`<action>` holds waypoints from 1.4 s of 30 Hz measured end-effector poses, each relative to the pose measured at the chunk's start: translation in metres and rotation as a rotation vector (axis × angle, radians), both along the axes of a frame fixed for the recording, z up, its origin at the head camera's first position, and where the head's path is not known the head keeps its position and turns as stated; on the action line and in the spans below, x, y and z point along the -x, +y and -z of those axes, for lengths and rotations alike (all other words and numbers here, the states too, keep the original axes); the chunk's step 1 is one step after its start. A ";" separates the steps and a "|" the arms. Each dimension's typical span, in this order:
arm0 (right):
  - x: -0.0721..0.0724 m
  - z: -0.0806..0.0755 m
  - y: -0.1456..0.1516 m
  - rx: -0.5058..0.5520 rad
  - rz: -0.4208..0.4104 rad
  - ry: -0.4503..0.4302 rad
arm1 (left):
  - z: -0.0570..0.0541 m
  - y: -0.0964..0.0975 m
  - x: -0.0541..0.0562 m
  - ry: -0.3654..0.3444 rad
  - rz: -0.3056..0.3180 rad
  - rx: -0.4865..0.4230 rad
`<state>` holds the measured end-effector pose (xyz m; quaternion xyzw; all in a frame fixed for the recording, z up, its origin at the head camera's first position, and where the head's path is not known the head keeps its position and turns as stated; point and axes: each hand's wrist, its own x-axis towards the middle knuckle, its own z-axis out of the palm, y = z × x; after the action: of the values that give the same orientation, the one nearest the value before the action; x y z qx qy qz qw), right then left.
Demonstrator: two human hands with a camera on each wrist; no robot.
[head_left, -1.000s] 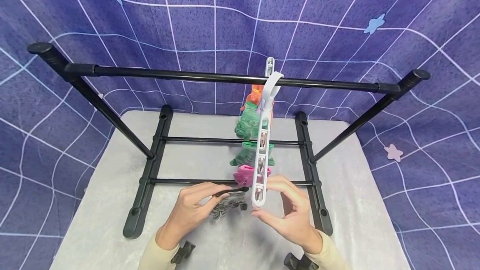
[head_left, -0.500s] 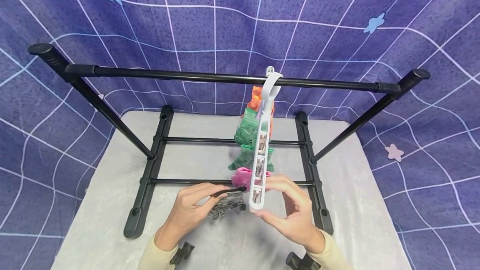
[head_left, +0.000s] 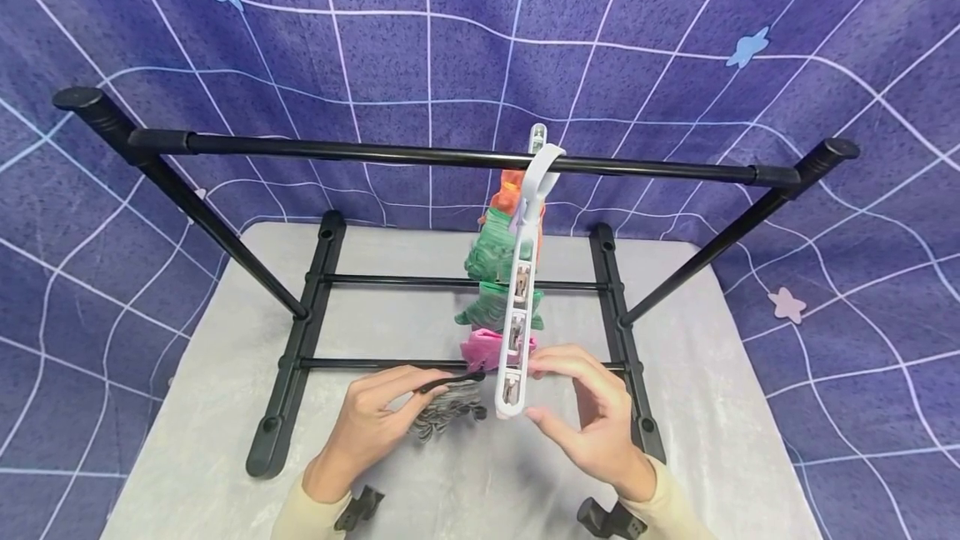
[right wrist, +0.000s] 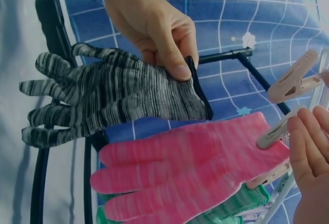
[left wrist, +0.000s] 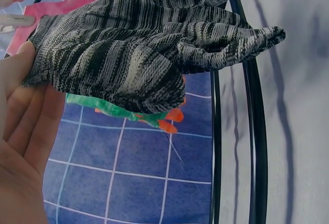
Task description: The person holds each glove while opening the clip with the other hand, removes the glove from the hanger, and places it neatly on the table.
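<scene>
Two hands are at work over one pale desk point(head_left: 405, 323). The left hand point(head_left: 371, 415) pinches one striped glove point(left wrist: 113, 49), black and grey, by its cuff, thumb against fingers, over the part of the desk nearest the person. The right hand point(head_left: 592, 419) is at the near end of one white hanger point(head_left: 529, 223), thumb and fingertips apart; I cannot tell whether it squeezes a clip there. From my spot I count three slots with metal springs towards that end. One pink glove point(right wrist: 180, 167) hangs just behind the striped one, held by a clip point(right wrist: 275, 134). Green cloth point(head_left: 489, 248) shows in two places, then one orange piece point(head_left: 507, 190) towards the desk's back edge. The hanger hooks over the single top bar point(head_left: 360, 148) of one black rack, with two lower bars between two feet.
</scene>
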<state>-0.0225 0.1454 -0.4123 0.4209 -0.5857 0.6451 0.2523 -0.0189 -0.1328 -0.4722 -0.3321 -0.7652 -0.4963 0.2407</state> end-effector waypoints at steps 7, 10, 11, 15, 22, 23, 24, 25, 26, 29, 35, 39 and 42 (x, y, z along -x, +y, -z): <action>0.000 -0.001 0.004 0.076 0.042 -0.005 | 0.002 -0.003 0.000 0.005 -0.011 -0.016; 0.000 -0.003 0.003 0.121 0.074 -0.007 | 0.003 -0.004 0.000 0.001 -0.022 -0.018; 0.001 -0.003 0.003 0.132 0.083 -0.006 | 0.003 -0.005 0.000 0.001 -0.024 -0.019; 0.003 -0.005 0.003 0.157 0.109 0.008 | 0.005 -0.008 -0.001 -0.006 -0.038 -0.022; 0.010 -0.005 0.005 0.111 0.189 0.025 | 0.010 -0.020 -0.004 -0.049 -0.090 -0.033; 0.011 -0.005 0.005 0.090 0.196 0.018 | 0.011 -0.023 -0.005 -0.055 -0.097 -0.040; 0.011 -0.005 0.006 0.069 0.200 0.009 | 0.011 -0.025 -0.005 -0.061 -0.105 -0.046; 0.012 -0.004 0.006 0.047 0.203 -0.002 | 0.011 -0.028 -0.006 -0.069 -0.115 -0.048; 0.012 -0.004 0.007 0.030 0.204 -0.010 | 0.012 -0.030 -0.006 -0.078 -0.121 -0.050; 0.014 -0.003 0.007 0.000 0.201 -0.029 | 0.013 -0.035 -0.007 -0.113 -0.147 -0.035; 0.016 -0.001 0.007 -0.010 0.193 -0.051 | 0.016 -0.046 -0.012 -0.159 -0.210 0.012; 0.017 -0.001 0.006 -0.011 0.177 -0.060 | 0.019 -0.053 -0.016 -0.167 -0.228 0.022; 0.019 -0.001 0.005 -0.017 0.168 -0.069 | 0.021 -0.058 -0.018 -0.198 -0.231 0.027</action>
<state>-0.0411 0.1507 -0.4113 0.3498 -0.6326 0.6309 0.2819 -0.0012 -0.1912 -0.4933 -0.1943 -0.8248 -0.4855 0.2151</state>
